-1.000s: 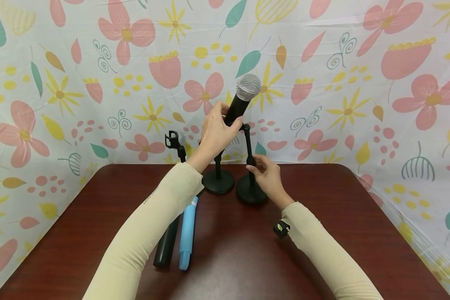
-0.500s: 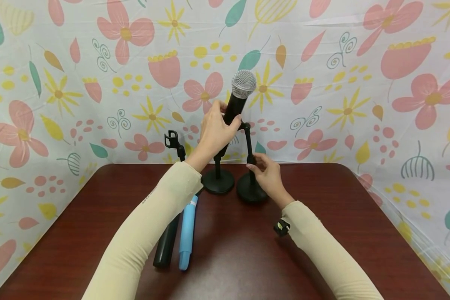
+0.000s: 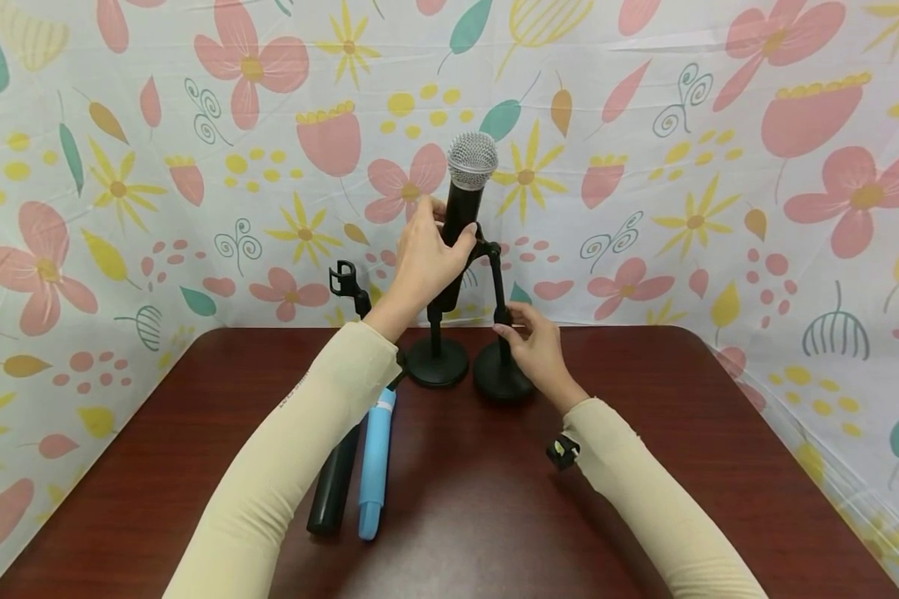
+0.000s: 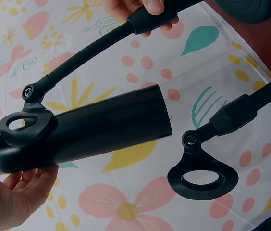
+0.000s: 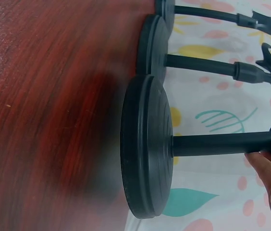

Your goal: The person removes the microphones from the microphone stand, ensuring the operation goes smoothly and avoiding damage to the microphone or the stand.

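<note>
My left hand grips a black microphone with a silver grille, held nearly upright. In the left wrist view the microphone body passes through the clip of the right-hand stand, and my left hand holds it just below. My right hand pinches that stand's pole above its round base. The right wrist view shows the same base, the pole and my fingers on it.
A second stand with an empty ring clip stands just left. A third stand's clip rises behind my left forearm. A black microphone and a blue one lie on the brown table. A floral cloth backs it.
My left hand has swung the microphone from a rightward tilt to nearly upright and shifted it left, seating it in the clip. My right hand stays on the pole.
</note>
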Demonstrator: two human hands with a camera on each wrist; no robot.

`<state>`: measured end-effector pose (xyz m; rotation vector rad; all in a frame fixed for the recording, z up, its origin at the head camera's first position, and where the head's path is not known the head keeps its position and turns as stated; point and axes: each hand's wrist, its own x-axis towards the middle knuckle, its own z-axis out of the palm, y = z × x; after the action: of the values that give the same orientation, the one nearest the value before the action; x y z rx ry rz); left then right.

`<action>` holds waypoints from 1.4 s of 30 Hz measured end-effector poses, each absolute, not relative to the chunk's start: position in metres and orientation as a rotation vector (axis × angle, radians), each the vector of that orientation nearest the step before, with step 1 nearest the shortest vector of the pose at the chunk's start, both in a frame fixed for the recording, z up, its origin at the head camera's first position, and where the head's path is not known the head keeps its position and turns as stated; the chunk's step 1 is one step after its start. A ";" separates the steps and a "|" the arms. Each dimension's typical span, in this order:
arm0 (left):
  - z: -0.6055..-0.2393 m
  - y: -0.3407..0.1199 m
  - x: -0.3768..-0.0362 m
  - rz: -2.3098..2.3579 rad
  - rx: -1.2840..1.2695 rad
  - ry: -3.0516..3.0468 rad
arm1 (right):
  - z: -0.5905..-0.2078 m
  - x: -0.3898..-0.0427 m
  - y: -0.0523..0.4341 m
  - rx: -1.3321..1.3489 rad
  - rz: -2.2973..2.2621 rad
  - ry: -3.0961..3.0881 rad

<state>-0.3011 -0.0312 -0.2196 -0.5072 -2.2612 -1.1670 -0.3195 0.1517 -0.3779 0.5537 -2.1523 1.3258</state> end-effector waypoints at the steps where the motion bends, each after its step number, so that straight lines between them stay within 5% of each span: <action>1: -0.219 -0.031 -0.301 -1.182 -0.502 -2.258 | -0.378 -0.320 0.152 0.553 1.325 -2.153; 42: -0.245 -0.061 -0.298 -1.375 -0.463 -2.428 | -0.371 -0.324 0.162 0.419 1.472 -2.149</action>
<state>-0.2980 -0.0606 -0.2448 -0.4633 -2.4282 -1.3750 -0.3239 0.1623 -0.3714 0.4192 -2.1493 1.4715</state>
